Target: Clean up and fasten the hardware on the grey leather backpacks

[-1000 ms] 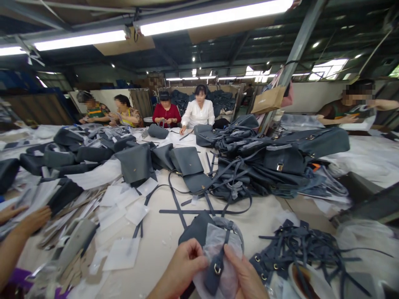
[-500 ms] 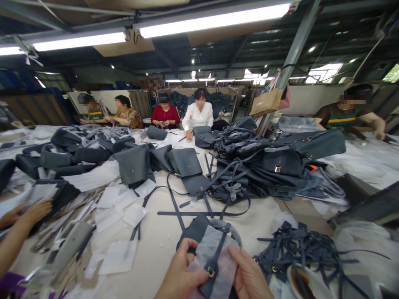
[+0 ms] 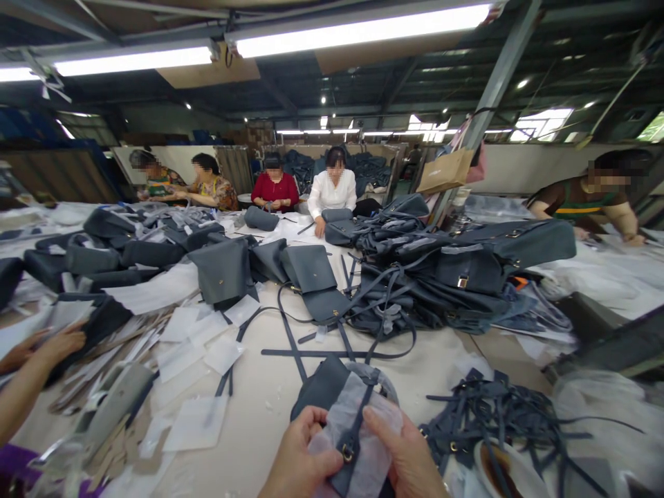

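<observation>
A dark blue-grey leather bag [image 3: 324, 380] lies on the table right in front of me. Over it runs a narrow strap with a gold buckle [image 3: 347, 453], backed by a crumpled sheet of translucent tissue paper [image 3: 371, 453]. My left hand [image 3: 303, 453] grips the strap and paper at the buckle, thumb on top. My right hand [image 3: 402, 446] pinches the paper's right side, its thumb close to the strap higher up. The fingers beneath the paper are hidden on both sides.
Loose buckled straps [image 3: 487, 422] are heaped to the right beside a white bowl [image 3: 511, 470] of brown liquid. Bags [image 3: 436, 277] are piled beyond. White sheets [image 3: 197, 423] lie left, near a co-worker's hand [image 3: 65, 342]. Several other people sit around the table.
My right hand has shifted slightly up and left, its thumb closer to the strap. My left hand stays at the buckle. The co-worker at far right leans lower.
</observation>
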